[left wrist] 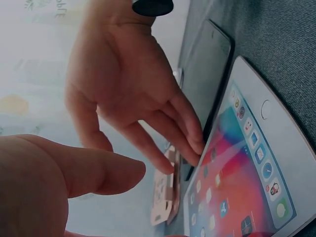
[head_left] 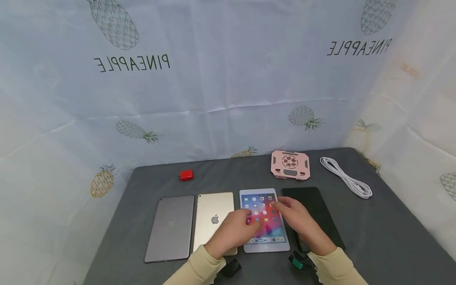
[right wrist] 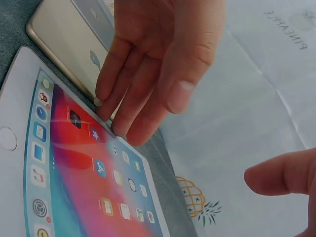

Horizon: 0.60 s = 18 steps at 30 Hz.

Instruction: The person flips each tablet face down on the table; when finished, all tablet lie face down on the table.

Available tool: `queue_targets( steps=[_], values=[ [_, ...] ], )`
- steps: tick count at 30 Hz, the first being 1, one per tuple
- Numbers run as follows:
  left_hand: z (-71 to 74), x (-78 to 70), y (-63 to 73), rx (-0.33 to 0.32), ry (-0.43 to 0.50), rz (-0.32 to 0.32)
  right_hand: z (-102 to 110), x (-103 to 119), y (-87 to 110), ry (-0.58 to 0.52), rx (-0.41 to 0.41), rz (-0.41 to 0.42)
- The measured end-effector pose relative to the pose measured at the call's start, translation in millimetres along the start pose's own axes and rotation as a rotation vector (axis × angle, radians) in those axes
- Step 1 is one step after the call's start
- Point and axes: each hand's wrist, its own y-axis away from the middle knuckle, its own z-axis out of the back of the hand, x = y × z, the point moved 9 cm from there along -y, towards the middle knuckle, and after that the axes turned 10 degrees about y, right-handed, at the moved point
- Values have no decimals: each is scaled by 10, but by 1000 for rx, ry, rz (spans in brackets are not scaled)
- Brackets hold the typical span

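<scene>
A white tablet (head_left: 267, 231) lies flat with its screen lit, showing rows of app icons. My left hand (head_left: 235, 228) is at its left side, and my right hand (head_left: 301, 219) at its right side. In the left wrist view the right hand (left wrist: 133, 84) has its fingers extended down to the tablet's edge. Likewise, the left hand (right wrist: 148, 64) in the right wrist view reaches the opposite edge with fairly straight fingers. Both thumbs stand away from the screen. Neither hand is visibly curled round the tablet; whether the fingertips press on it, I cannot tell.
Left of the white tablet lie a gold tablet (head_left: 215, 206) and a grey tablet (head_left: 171, 229), backs up. A black tablet (head_left: 320, 209) lies partly under the right forearm. Farther back are a red charger plug (head_left: 186, 175), a pink stand (head_left: 290, 165) and a coiled white cable (head_left: 347, 178).
</scene>
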Motion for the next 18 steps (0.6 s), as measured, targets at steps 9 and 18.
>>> queue_targets(
  steps=[9,18],
  values=[
    [-10,16,-27,5,-3,-2,10,-11,-14,-80,1,-28],
    [30,83,-49,7,89,81,98,172,27,-164,19,21]
  ],
)
